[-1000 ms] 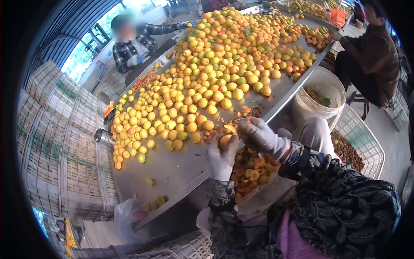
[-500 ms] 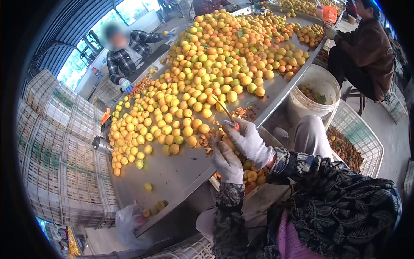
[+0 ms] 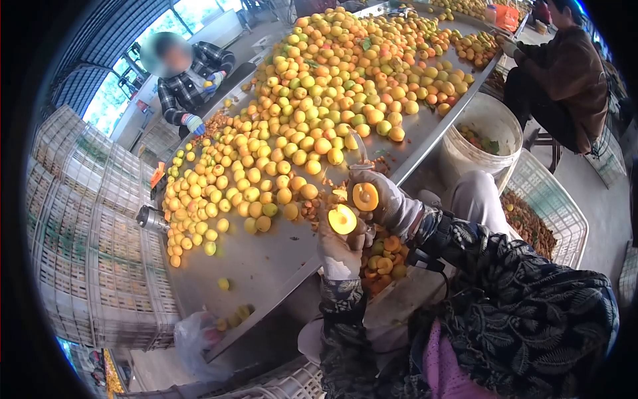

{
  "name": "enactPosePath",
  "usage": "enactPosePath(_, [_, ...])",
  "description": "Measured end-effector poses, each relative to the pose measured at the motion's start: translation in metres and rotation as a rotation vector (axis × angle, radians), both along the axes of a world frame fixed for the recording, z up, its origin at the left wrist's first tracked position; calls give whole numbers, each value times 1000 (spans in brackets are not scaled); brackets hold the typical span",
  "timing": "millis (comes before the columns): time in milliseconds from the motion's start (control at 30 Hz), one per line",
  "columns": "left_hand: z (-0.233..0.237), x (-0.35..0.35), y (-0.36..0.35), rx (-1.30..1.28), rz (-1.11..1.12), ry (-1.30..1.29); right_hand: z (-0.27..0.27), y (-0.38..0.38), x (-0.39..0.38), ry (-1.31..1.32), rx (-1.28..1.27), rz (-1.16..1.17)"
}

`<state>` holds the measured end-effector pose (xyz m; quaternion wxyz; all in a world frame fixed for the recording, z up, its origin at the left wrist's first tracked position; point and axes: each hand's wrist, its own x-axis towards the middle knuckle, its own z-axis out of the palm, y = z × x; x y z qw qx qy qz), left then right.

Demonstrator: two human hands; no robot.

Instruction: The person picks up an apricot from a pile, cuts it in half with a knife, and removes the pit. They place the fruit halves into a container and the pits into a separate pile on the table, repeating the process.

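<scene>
In the head view, my left hand [image 3: 340,254], in a pale glove, is closed around an apricot half [image 3: 342,220] with its cut yellow face up. Beside it my right hand [image 3: 392,201], gloved too, grips a second apricot half [image 3: 365,197], orange inside with a darker centre. A thin curved knife [image 3: 361,147] sticks up from the same right hand; its handle is mostly hidden. Both hands are over the near edge of a metal table [image 3: 266,263]. Just below them lie cut apricot halves [image 3: 384,265], partly covered by my hands.
A large heap of whole apricots [image 3: 292,120] covers much of the table. To the right stand a white bucket [image 3: 475,159] and a crate of brown pits [image 3: 528,219]. Stacked crates [image 3: 100,233] rise at left. Co-workers [image 3: 193,80] sit across and at right.
The apricot between my hands is now parted into two halves, one in each hand, cut faces showing. The knife now points more upright. The co-worker across has drawn one arm in.
</scene>
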<state>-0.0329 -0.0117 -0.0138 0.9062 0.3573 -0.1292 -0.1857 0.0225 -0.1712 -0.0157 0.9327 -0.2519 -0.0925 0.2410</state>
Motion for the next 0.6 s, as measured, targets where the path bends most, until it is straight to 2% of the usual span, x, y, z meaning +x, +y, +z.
enactPosePath(67, [37, -7, -17, 66, 315, 474, -4, -6, -2, -1062, -921, -676])
enactPosePath(100, [28, -8, -13, 123, 265, 374, -5, -11, 1, -1127, -992, -678])
enactPosePath(133, [18, -8, -11, 126, 259, 379, -8, -14, -2, -1119, -996, -680])
enactPosePath(200, [2, -9, -10, 716, 358, -47, -15, -18, -8, -771, -789, -351])
enactPosePath(267, [11, -17, -22, 650, 382, -1, -15, -14, -15, -662, -758, -318])
enactPosePath(333, [15, -19, -27, 885, 483, -195, -14, -8, -18, -186, -555, -259])
enactPosePath(400, [14, -20, -29, 886, 500, -176, -12, -3, -16, -125, -644, -250])
enactPosePath(467, [5, -16, -32, 667, 572, -94, -2, 5, -16, -281, -686, -417])
enactPosePath(500, [2, -13, -32, 670, 574, -94, -4, 6, -11, -326, -811, -470])
enactPosePath(567, [1, -10, -31, 453, 616, 69, 8, 6, -13, -276, -789, -442])
enactPosePath(600, [2, -10, -29, 456, 620, 67, 14, 7, -13, -228, -768, -418])
